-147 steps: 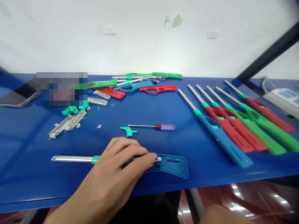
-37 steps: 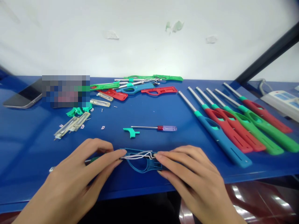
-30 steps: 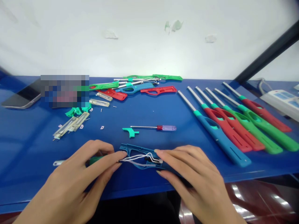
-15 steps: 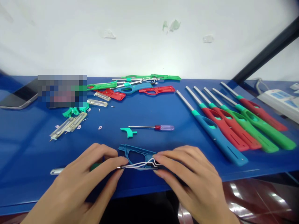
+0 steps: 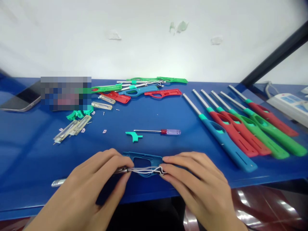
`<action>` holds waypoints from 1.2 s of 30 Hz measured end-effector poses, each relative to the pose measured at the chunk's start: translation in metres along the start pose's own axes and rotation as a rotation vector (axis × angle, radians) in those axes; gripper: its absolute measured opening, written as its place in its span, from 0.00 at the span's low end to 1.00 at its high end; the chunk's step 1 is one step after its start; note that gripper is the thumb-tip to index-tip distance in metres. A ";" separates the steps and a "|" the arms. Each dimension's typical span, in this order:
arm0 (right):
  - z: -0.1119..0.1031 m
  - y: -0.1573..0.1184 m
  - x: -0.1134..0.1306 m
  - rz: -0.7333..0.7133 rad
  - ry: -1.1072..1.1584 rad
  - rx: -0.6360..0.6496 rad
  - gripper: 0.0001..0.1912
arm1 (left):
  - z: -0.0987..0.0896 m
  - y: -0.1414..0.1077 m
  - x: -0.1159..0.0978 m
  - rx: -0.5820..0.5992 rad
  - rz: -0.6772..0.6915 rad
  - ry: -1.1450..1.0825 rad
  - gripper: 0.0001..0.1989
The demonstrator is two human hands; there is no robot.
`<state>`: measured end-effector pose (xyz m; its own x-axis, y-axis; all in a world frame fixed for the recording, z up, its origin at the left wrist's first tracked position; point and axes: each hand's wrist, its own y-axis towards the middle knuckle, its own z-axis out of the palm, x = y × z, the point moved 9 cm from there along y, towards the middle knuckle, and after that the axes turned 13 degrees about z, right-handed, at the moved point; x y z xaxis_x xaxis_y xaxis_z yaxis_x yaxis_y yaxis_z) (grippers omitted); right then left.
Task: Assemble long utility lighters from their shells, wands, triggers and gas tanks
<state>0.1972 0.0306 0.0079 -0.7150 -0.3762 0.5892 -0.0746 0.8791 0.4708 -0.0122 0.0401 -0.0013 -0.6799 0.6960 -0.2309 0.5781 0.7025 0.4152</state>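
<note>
Near the table's front edge, my left hand [image 5: 89,183] pinches a metal lighter tube [image 5: 121,170] between thumb and fingertips. White wires [image 5: 144,170] run from its end across to my right hand [image 5: 199,179]. My right fingertips are closed on the wires' other end, with a small dark part mostly hidden there. Behind the wires lies a blue lighter handle half [image 5: 144,155], its right end touching my right fingers. The tube's silver far tip [image 5: 58,183] shows left of my left hand. Just beyond are a green trigger [image 5: 134,137] and a screwdriver [image 5: 172,132].
Several assembled lighters [image 5: 223,141] lie in a row on the right. At the back are loose red, green and blue handle halves [image 5: 163,93] and tubes. Clear fuel tanks [image 5: 72,130], green triggers [image 5: 79,114] and a phone [image 5: 21,98] are at left; a power strip [image 5: 288,104] is far right.
The tube's wired end has risen slightly and shows more metal beside my left fingertips. The blue handle half sits a little lower in view. Both hands keep their grip.
</note>
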 end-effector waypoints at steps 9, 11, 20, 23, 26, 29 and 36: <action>-0.002 -0.004 0.001 -0.034 -0.016 -0.022 0.07 | -0.006 0.015 -0.007 0.058 0.025 -0.084 0.07; -0.002 -0.003 0.000 -0.016 -0.015 -0.019 0.08 | -0.007 0.020 -0.008 0.060 0.022 -0.109 0.08; -0.005 0.001 0.003 -0.078 -0.062 0.027 0.07 | -0.001 0.024 -0.005 0.036 0.039 -0.130 0.07; -0.004 -0.001 0.002 -0.091 -0.082 0.049 0.08 | -0.002 0.025 -0.004 0.021 0.028 -0.125 0.07; -0.004 -0.001 0.001 -0.073 -0.062 0.046 0.08 | -0.004 0.026 -0.002 0.003 0.006 -0.129 0.07; -0.005 0.000 0.001 -0.046 -0.036 0.011 0.07 | -0.005 0.026 -0.002 -0.008 -0.006 -0.127 0.06; -0.003 0.001 0.002 -0.005 -0.029 0.004 0.08 | -0.002 0.028 -0.002 -0.017 -0.017 -0.116 0.05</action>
<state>0.1975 0.0294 0.0113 -0.7344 -0.3724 0.5675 -0.0815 0.8784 0.4709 0.0042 0.0584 0.0127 -0.6320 0.6972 -0.3382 0.5583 0.7124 0.4252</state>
